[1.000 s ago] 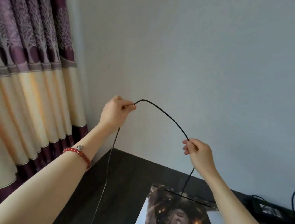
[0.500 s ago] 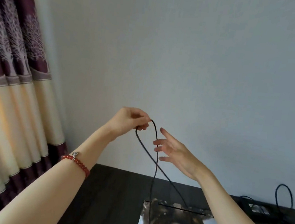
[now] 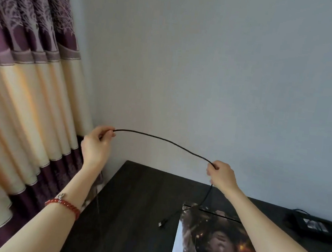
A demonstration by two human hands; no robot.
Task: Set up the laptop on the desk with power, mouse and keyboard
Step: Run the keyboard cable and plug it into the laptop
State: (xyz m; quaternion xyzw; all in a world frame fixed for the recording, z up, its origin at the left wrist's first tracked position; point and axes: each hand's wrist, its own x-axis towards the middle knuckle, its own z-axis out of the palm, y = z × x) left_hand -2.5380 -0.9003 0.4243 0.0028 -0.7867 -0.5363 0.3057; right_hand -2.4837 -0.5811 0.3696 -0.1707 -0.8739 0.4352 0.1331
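Observation:
A thin black braided cable [image 3: 165,140] stretches in a shallow arc between both hands, held up in front of the wall. My left hand [image 3: 96,144] pinches one part of it near the curtain. My right hand [image 3: 222,174] grips it further along, above the dark desk [image 3: 135,205]. From my right hand the cable drops to the desk and ends in a small plug [image 3: 162,224] lying on the wood beside a printed mouse pad [image 3: 209,244]. A black power adapter [image 3: 313,225] with its cords sits at the desk's far right.
A purple and cream curtain [image 3: 24,89] hangs at the left, close to the desk's left edge. A plain grey wall [image 3: 209,68] stands right behind the desk. A red bead bracelet [image 3: 63,204] is on my left wrist.
My hands, close together half a second ago with the right one open, have moved apart. My right hand now grips the cable, which is drawn out into a long arc.

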